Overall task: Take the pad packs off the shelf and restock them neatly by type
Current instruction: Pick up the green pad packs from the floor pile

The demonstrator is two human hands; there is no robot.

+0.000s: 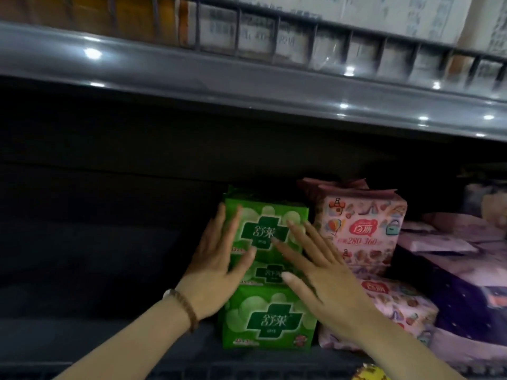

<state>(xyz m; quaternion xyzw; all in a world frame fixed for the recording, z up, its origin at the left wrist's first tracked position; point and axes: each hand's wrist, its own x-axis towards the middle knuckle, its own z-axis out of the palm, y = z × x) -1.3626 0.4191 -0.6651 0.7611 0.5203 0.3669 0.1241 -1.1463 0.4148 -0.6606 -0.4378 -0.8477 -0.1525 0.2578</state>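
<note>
Brackets the top green pack (264, 230) between two flat palms, fingers straight, nothing clasped: left grip (215, 270) against its left edge, right grip (323, 278) across its right front. Sits straight ahead of both, about equally near, long axis seemingly left to right, stacked over the lower green packs (269, 319). Reads "舒莱" in white on a dark green cross. Just right of the right grip, pink packs (359, 231) marked "280" and "360"; red badge too blurred to read.

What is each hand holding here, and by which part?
Nothing is gripped. The left hand and right hand are flat, fingers straight, against the front face of the top green pack in the stack.
</note>
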